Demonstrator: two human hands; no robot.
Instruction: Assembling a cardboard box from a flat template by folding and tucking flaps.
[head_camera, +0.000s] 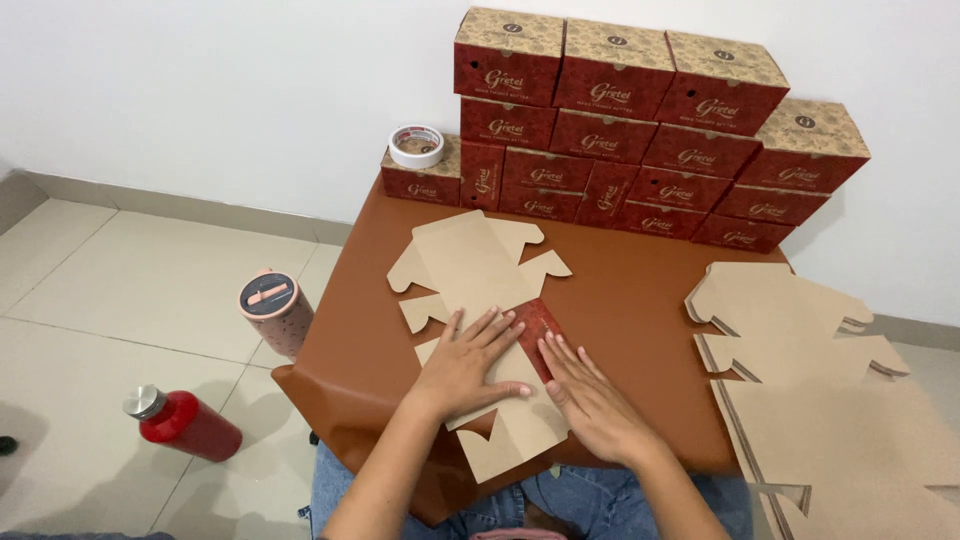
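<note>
Sitting at a low table (380, 330) covered in smooth brown leather-like sheeting, I look down past my jeans-clad knees at pale floor tiles and a plain white wall behind. The covering sags in soft folds over the near edge.

Against the wall stands a stack of finished boxes (640, 140), red-sided with tan patterned lids, crisp and rectangular, piled in three uneven tiers. A roll of white tape (416, 146) rests on the leftmost low box. To my right lies a thick pile of flat cardboard blanks (810, 370), matte kraft brown, with notched tabs and angled flaps, spreading off the table's corner. On the floor to my left are a pink speckled tumbler (274, 312) with a dark lid and a red bottle (185, 424) with a metal cap, lying tilted.

The flat box blank (478, 268) is in the middle of the table, plain brown side up, its tabs splayed out. One flap is folded over, showing a strip of red printed surface between my hands.

My left hand (465, 365) lies flat on the blank, fingers spread, gripping nothing, only pressing. My right hand (590, 400) lies flat just beside it, fingertips touching the red strip, also open and pressing down.
</note>
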